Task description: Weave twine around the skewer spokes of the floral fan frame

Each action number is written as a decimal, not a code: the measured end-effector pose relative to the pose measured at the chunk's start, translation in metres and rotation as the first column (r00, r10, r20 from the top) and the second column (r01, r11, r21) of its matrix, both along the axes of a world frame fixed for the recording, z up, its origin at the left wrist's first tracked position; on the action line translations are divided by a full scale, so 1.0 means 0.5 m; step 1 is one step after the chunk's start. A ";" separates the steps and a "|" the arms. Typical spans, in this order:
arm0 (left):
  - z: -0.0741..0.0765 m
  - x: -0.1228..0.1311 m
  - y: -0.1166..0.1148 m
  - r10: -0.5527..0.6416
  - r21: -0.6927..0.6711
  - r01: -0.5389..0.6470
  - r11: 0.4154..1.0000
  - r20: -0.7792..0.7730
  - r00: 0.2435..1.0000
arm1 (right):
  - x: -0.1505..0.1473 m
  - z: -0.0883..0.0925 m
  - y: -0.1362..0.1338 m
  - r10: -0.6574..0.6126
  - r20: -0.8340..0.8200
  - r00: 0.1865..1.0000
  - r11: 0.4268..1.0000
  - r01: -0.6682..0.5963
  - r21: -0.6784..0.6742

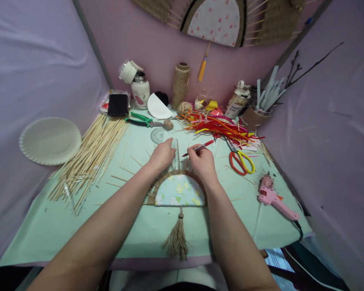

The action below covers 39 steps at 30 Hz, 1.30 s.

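My right hand (202,161) grips a red pen (205,144), its dark tip pointing left toward an upright thin stick (178,151). On the other side of that stick, my left hand (162,155) has its fingers closed at a clear strip that looks like a ruler (175,161); the exact hold is partly hidden. Below both hands lies a half-round panel (178,190) of floral fabric, edged with brown twine (152,198). Thin sticks fan out from its curved edge. A twine tassel (178,236) hangs from the straight edge toward me.
Many loose sticks (94,155) and a paper plate (50,141) lie left. Behind are green-handled pliers (141,119), a protractor (157,136), a bottle (140,92) and a twine spool (181,85). To the right are bright strands (221,127), scissors (242,161) and a pink glue gun (276,200).
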<state>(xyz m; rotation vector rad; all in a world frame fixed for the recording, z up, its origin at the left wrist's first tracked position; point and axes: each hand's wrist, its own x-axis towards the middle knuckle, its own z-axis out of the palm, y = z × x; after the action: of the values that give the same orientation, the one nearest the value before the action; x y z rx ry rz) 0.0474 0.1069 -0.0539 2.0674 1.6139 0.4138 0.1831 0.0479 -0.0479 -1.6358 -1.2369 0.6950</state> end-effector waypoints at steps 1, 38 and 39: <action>-0.001 0.000 0.001 -0.003 0.004 0.003 1.000 0.000 1.000 | 0.000 0.000 0.000 0.001 0.012 1.000 1.000 -0.001 -0.006; 0.005 0.000 -0.006 -0.013 0.020 0.014 1.000 -0.065 0.998 | -0.003 -0.014 0.004 0.026 0.085 0.996 0.997 -0.019 -0.078; 0.004 0.000 -0.006 -0.009 0.027 0.011 1.000 -0.069 0.998 | -0.003 -0.013 0.004 0.025 0.089 0.996 0.997 -0.018 -0.077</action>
<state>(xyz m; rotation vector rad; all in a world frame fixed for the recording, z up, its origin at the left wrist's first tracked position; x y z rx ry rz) 0.0475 0.1040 -0.0517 2.1306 1.6456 0.3667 0.1817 0.0498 -0.0546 -1.7347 -1.3084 0.6957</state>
